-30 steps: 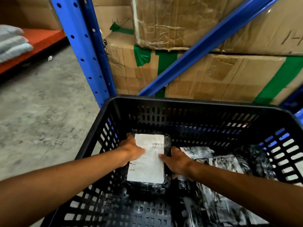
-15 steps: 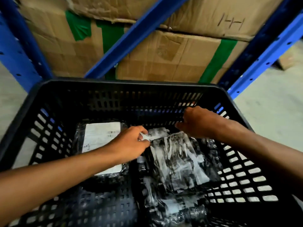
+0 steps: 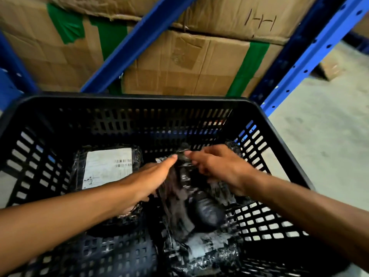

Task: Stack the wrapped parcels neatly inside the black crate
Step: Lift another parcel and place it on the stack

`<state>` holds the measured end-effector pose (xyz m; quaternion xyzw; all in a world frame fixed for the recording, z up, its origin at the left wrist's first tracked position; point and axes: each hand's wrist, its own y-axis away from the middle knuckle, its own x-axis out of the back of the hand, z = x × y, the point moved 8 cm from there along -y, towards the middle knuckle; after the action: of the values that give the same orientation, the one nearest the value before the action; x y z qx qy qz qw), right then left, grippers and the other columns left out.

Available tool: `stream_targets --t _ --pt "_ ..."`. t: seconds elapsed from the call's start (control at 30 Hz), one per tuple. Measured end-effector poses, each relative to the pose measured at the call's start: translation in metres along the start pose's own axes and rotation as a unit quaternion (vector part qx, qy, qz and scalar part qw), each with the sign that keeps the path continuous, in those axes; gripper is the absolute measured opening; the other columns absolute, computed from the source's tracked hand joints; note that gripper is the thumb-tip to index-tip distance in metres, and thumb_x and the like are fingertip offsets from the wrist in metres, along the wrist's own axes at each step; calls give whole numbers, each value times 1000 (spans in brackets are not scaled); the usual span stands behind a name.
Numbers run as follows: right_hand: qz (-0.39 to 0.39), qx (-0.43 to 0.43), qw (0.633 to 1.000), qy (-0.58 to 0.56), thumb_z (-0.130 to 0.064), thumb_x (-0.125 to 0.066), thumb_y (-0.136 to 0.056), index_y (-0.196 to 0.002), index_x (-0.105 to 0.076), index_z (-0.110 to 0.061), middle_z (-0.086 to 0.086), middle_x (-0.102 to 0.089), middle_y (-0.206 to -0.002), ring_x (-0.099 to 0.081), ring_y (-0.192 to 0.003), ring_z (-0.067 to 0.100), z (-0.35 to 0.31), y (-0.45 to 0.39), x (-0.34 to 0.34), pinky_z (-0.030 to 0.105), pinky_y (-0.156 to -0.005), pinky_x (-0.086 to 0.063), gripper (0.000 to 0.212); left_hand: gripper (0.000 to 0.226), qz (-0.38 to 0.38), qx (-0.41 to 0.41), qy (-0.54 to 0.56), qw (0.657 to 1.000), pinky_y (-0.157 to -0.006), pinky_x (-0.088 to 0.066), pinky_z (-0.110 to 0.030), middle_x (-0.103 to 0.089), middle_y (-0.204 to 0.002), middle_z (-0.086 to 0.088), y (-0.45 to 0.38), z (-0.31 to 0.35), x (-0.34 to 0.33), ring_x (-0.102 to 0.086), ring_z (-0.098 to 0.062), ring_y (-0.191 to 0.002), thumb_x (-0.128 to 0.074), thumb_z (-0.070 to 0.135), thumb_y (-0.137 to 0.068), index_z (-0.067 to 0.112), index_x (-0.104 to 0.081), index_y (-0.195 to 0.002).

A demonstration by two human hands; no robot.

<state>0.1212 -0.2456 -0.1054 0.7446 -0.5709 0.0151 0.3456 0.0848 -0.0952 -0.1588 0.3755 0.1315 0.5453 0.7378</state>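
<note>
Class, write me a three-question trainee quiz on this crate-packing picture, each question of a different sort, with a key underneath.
1. True or false: the parcel with the white label lies in the left part of the black crate.
2. Multiple choice: what stands right behind the crate? A) cardboard boxes with green tape, B) a glass door, C) a bicycle.
3. Fill in: the left hand and right hand both touch a shiny black parcel to the ____ of the labelled one.

Key: 1 true; 2 A; 3 right.
</note>
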Motion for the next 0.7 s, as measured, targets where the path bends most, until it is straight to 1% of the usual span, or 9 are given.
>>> stream_targets --t 0.1,0.17,0.2,0.27,0.4,0.5,0.53,0.6,0.7 --pt "-63 -3 981 -185 -29 -52 -95 -82 -57 -7 6 -49 -54 -52 -54 16 0 1 -32 37 -67 -61 26 93 8 19 71 997 -100 -46 -46 -47 -145 16 7 -9 6 -48 -21 -133 -40 97 -49 52 -50 -130" --pt "-92 -8 969 -229 -22 -45 -99 -84 -55 -4 11 -51 -58 -56 -58 20 1 -3 -38 43 -74 -62 25 82 52 18 76 996 -103 -42 -41 -43 -133 21 12 -13 11 -44 -20 -134 -56 83 -61 41 -48 -131" --pt "-94 -12 970 -222 -19 -42 -99 -86 -55 -3 13 -53 -60 -57 -59 21 4 -5 -38 44 -75 -62 24 74 81 15 78 994 -96 -47 -38 -49 -123 17 12 -16 14 -52 -20 -124 -64 70 -68 28 -51 -127" --pt "-86 -23 984 -155 -16 -38 -99 -90 -55 -2 13 -55 -65 -58 -61 22 13 -9 -35 45 -76 -60 24 48 109 -11 107 988 -75 -51 -32 -64 -103 6 15 -15 16 -62 -18 -94 -71 48 -71 20 -59 -109" --pt "-67 -37 996 38 -47 -42 -96 -122 -52 -14 0 -58 -105 -62 -94 18 32 -10 -21 41 -90 -56 43 19 140 -45 186 971 -55 -48 -22 -65 -63 -9 16 -6 34 -60 -24 -62 -71 24 -69 11 -63 -81" --pt "-102 -36 994 -31 -65 -48 -84 -145 -34 -26 -8 -47 -138 -54 -117 17 37 -4 -23 34 -90 -55 74 43 103 -72 210 969 -60 -42 -27 -57 -44 -6 14 -1 53 -49 -24 -57 -83 35 -41 6 -56 -57" --pt "-109 -23 992 -63 -65 -51 -82 -145 -35 -27 -8 -50 -139 -57 -117 16 33 -1 -25 37 -89 -57 75 39 96 -86 200 971 -62 -42 -27 -58 -42 -4 19 0 57 -47 -25 -59 -78 34 -48 5 -54 -55" --pt "-105 10 990 -95 -57 -54 -86 -133 -47 -25 -7 -64 -122 -65 -105 13 27 2 -26 38 -85 -60 57 34 78 -85 201 973 -58 -42 -26 -58 -45 -7 25 0 57 -45 -25 -61 -70 27 -49 1 -51 -59" --pt "-84 55 991 -86 -53 -53 -88 -120 -53 -30 -13 -67 -109 -65 -94 4 17 5 -22 24 -74 -58 39 19 78 -91 231 965 -60 -40 -32 -56 -58 -10 30 1 53 -53 -25 -57 -66 31 -50 13 -63 -53"
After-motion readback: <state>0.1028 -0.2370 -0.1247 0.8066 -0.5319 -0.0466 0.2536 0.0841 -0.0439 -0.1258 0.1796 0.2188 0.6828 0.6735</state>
